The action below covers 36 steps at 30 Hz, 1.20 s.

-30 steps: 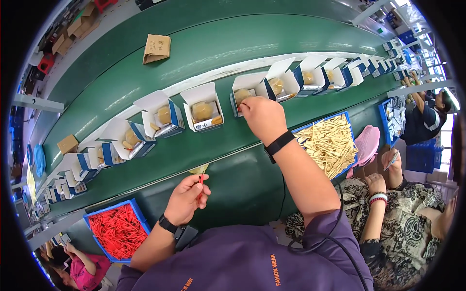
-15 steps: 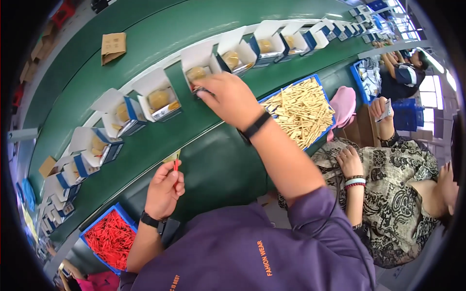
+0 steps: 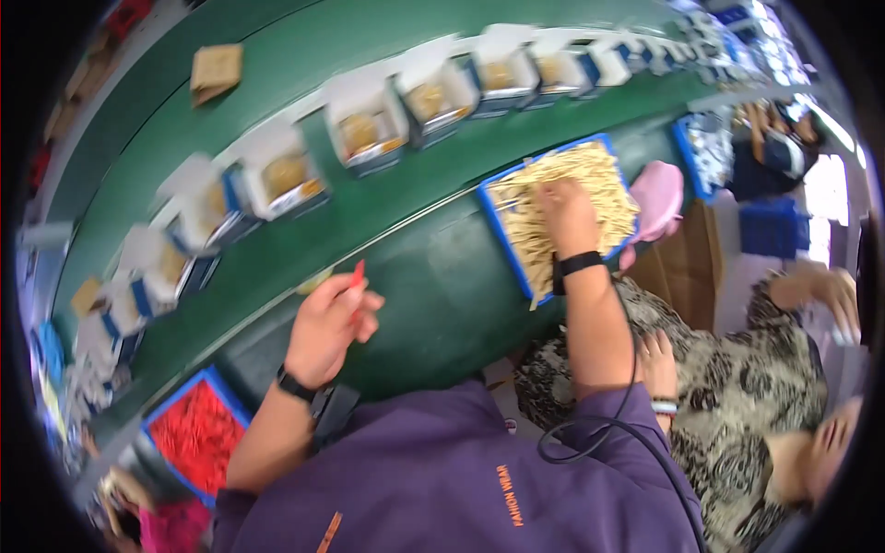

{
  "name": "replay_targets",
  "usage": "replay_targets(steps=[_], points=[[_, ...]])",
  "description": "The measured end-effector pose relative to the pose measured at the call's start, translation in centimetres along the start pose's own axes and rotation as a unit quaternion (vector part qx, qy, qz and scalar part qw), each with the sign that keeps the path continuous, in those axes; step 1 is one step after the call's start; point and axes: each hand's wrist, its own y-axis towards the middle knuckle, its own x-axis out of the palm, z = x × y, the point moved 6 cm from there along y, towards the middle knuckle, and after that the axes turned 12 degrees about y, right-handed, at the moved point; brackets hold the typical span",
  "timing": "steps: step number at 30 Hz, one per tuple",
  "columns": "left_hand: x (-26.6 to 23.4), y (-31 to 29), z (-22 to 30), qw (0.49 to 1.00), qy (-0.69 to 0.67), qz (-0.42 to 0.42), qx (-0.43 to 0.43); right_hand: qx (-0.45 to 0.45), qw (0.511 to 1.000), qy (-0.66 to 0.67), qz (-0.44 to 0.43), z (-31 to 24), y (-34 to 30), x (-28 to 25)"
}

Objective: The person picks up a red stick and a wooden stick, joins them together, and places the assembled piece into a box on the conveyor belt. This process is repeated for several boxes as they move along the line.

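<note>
My left hand (image 3: 330,324) hovers over the green work surface, fingers closed on a slim red plastic piece (image 3: 359,275) that pokes up above the thumb. Similar red pieces (image 3: 198,431) fill a blue tray at the lower left. My right hand (image 3: 572,214) reaches down into another blue tray (image 3: 505,238), heaped with slim cream-coloured pieces (image 3: 590,170). Its fingers are blurred and partly sunk among them, so their grip is unclear. Beyond my hands, an open white-and-blue box (image 3: 369,164) holds a round tan item (image 3: 359,133).
Several similar open boxes (image 3: 281,195) stand in a curved row along the green belt (image 3: 415,175). A brown carton piece (image 3: 217,72) lies beyond them. To the right are a pink cloth-like item (image 3: 656,198) and a seated person in a patterned top (image 3: 737,387). More people work farther off.
My right hand has moved from inside the middle box, right and nearer, into the cream-piece tray. My left hand has shifted slightly right, still holding the red piece. The neighbour's raised hand has dropped.
</note>
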Motion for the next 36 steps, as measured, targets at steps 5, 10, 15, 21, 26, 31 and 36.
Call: replay_targets(steps=[5, 10, 15, 21, 26, 31, 36], points=[[3.5, 1.4, 1.6, 0.999, -0.03, 0.029, -0.018, 0.221, 0.856, 0.455, -0.103, -6.5, -1.7, -0.4], [3.5, 0.3, -0.1, 0.999, 0.008, 0.036, 0.003, 0.283, 0.705, 0.611, -0.223, -17.1, -8.2, 6.6], [2.4, 0.2, 0.3, 0.988, 0.146, -0.001, 0.045, 0.272, 0.721, 0.549, -0.324, -17.0, -7.8, 7.2], [3.3, 0.8, 0.9, 0.998, 0.056, -0.001, 0.023, 0.189, 0.8, 0.483, -0.302, -16.8, -2.4, 4.9], [1.7, 2.1, 0.3, 0.994, -0.009, 0.106, 0.008, -0.006, 0.929, 0.37, -0.018, -12.8, 9.9, 2.1], [0.4, 2.3, -0.9, 0.992, 0.009, 0.124, 0.027, -0.157, 0.982, 0.081, -0.066, -13.2, 13.3, 5.7], [0.6, 3.1, -0.5, 0.993, 0.001, 0.114, 0.009, -0.089, 0.985, 0.107, -0.105, -13.1, 13.4, 7.3]])
